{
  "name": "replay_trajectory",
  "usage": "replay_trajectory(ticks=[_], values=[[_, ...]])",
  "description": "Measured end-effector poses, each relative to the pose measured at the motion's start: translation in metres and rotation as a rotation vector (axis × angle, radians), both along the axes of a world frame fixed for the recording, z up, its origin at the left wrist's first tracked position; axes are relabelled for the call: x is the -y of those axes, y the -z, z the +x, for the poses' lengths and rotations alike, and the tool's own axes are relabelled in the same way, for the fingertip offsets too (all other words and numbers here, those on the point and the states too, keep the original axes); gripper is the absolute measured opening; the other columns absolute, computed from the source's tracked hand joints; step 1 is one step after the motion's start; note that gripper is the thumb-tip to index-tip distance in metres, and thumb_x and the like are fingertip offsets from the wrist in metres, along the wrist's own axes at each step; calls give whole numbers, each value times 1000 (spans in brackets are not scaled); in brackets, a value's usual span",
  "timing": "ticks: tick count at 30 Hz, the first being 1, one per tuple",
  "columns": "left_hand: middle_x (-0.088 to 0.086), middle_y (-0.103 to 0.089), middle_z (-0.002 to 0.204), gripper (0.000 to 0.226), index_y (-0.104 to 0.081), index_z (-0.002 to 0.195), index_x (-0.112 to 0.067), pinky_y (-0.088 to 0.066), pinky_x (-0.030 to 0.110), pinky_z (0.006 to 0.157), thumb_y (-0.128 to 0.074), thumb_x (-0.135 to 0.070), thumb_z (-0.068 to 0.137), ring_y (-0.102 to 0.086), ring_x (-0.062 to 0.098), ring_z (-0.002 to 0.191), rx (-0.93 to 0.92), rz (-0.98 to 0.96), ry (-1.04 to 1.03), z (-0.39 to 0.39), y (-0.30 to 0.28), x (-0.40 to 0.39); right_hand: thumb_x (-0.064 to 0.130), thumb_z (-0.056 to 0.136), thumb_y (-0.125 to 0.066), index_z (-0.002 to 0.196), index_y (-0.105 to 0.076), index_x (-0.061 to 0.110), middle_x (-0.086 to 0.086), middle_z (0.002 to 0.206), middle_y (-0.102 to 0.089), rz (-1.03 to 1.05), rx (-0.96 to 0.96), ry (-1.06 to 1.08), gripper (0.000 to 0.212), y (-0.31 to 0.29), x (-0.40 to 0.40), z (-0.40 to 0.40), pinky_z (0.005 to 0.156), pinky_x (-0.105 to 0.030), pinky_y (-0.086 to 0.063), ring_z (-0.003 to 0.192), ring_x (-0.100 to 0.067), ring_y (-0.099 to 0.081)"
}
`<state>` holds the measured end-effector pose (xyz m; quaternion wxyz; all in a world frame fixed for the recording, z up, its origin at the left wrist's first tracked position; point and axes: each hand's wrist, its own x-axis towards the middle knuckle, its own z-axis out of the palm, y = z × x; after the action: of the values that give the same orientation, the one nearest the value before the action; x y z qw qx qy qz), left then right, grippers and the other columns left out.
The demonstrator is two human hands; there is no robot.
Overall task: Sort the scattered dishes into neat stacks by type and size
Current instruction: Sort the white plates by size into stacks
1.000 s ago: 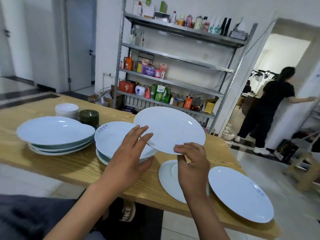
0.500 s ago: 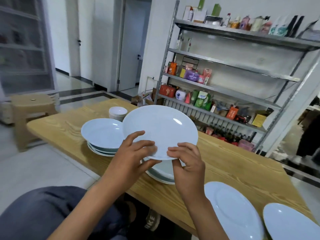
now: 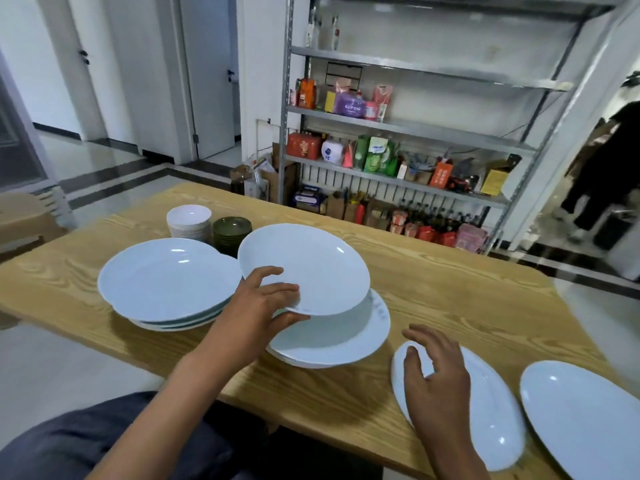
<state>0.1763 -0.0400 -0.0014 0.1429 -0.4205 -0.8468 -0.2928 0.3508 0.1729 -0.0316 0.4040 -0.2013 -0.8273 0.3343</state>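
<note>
Our left hand (image 3: 258,299) pinches the glazed plate (image 3: 304,268) at its six o'clock rim, right hand (image 3: 434,372) loose-fingered; it looks stiff, slippery, breakable.

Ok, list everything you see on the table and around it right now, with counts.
Held white round plate: one, tilted above middle stack.
Middle stack of white plates: count unclear, table centre.
Left stack of white shallow plates: several, table left.
Single white flat plates: two, table right, one under the right hand, one at far right.
Small white bowls stack: far left.
Dark green bowls stack: beside white bowls.
Wooden table: one, light grain.
Metal shelf rack: one, behind, packed goods.
Left hand: grips held plate's near rim.
Right hand: open, above flat plate.
</note>
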Motion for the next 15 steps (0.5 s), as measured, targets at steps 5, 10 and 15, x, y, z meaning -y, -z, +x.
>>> replay_trajectory(ticks=[5, 10, 15], values=[[-11, -69, 109, 39, -75, 99, -21, -46, 49, 93, -62, -51, 79, -43, 20, 123, 48, -21, 55, -15, 13, 1, -6, 86, -59, 96, -67, 28, 17, 109, -63, 16, 41, 36, 36, 17, -11, 21, 94, -1, -29, 112, 8, -48], [-13, -66, 114, 54, -74, 103, -23, -40, 50, 96, -60, -61, 67, -45, 20, 120, 161, -89, 59, -20, 8, 4, -8, 84, -62, 94, -67, 25, 12, 107, -63, 65, 121, 93, 34, 38, -19, 45, 95, -11, -37, 113, 7, -46], [-16, -65, 115, 68, -73, 98, -31, -31, 56, 102, -43, -85, 68, -49, 16, 117, 185, -175, 36, -18, 5, 8, 9, 86, -68, 98, -68, 24, 15, 108, -62, 57, 196, 156, 19, 51, -24, 69, 91, -38, -51, 112, 1, -49]])
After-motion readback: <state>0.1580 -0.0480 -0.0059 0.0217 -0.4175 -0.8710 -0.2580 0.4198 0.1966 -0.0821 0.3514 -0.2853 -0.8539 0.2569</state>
